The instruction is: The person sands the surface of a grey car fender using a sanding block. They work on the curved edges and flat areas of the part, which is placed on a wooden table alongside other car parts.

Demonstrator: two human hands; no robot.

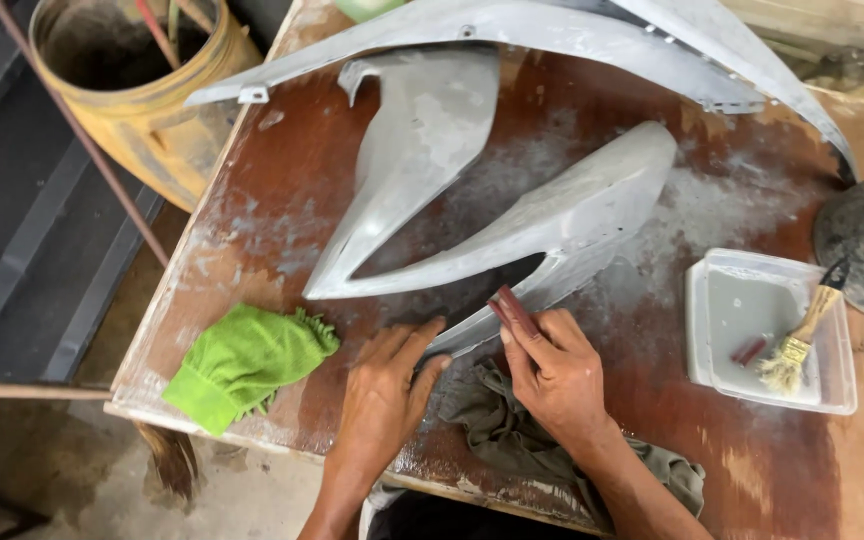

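Hands (pixel 384 390) (pixel 552 375) press grey panel (pixel 552 225), perhaps sanding, green cloth (pixel 242 362) nearby

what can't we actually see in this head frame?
- Head view: underside of the grey panel, hidden by its own shell.
- Sanding piece: mostly covered by the right hand; grit too small to tell.
- Grey rag: partly under both hands; left hand covers the panel tip.
- Yellow bucket: cut off by the top edge.
- Tray contents: murky.

A worn reddish-brown wooden table (pixel 282 190) is dusted with white powder. Beside it stands a dirty yellow plastic bucket (pixel 142 110) on dark corrugated flooring (pixel 12 230).
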